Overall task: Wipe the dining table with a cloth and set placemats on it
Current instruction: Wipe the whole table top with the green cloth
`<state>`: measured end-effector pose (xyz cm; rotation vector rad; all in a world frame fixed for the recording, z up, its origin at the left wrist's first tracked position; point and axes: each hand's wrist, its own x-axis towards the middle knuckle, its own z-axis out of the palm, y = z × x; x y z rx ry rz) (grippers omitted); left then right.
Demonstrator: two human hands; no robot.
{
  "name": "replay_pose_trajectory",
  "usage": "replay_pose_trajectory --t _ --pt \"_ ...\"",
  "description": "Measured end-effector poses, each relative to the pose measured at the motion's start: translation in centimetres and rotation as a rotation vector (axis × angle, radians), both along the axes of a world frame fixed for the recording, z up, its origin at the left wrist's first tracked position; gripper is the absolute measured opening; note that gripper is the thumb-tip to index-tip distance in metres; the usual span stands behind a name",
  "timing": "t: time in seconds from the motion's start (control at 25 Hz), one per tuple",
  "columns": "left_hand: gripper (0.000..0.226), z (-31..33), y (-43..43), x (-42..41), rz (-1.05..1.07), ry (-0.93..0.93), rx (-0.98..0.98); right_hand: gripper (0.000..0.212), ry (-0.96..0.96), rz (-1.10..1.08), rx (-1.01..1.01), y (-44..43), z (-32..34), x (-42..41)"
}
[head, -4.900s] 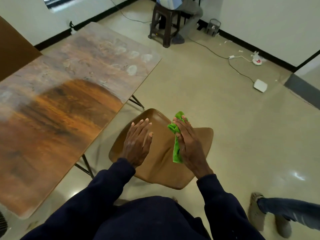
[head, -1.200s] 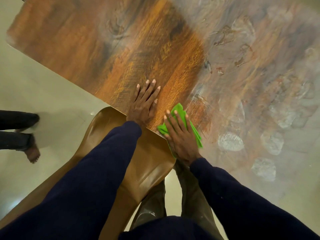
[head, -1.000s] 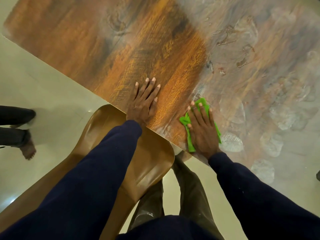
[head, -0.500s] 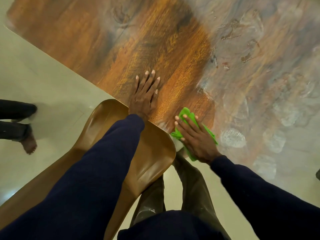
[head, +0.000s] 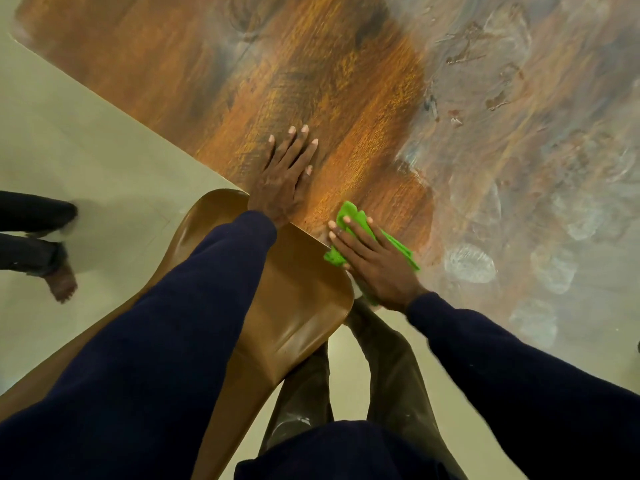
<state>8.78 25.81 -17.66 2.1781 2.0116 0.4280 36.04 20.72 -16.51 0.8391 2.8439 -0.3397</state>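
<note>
A wooden dining table fills the upper part of the view, orange-brown on its left part and hazy with pale smears and round marks on its right. My right hand lies flat, fingers straight, pressing a green cloth onto the table's near edge. My left hand rests flat on the tabletop just left of it, fingers spread. No placemats are in view.
A brown moulded chair stands against the table's near edge under my left arm. Another person's legs and bare foot are on the pale floor at the left. My own legs stand beside the chair.
My right hand slid the cloth back leftward along the near edge, toward the chair. My left hand has stayed flat in the same spot on the table.
</note>
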Motion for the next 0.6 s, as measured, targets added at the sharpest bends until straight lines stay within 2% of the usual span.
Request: replay_pose_trajectory --t 0.04,0.12,0.24,0.32,0.44,0.6 --pt "0.051 -0.1 -0.4 -0.6 0.001 0.028 -0.007 0.059 0.002 0.038 0.004 0.7 0.2 1.9" --pt "0.053 -0.2 -1.2 -1.0 0.049 0.071 -0.021 0.059 0.01 -0.074 0.022 3.0 0.3 3.2" --pt "0.055 -0.1 -0.9 -0.7 0.051 0.059 -0.031 0.058 0.081 -0.363 0.04 6.1 0.3 -1.9" --pt "0.054 -0.1 -0.9 -0.8 0.058 0.052 -0.013 0.059 0.094 -0.393 0.047 5.7 0.0 -6.1" --pt "0.054 -0.3 -0.7 -1.1 0.083 0.037 0.023 0.061 0.057 -0.241 0.032 3.1 -0.6 -6.9" --pt "0.055 0.1 -0.8 -0.7 0.095 0.064 -0.038 0.06 0.057 0.086 -0.037 0.5 0.2 0.2"
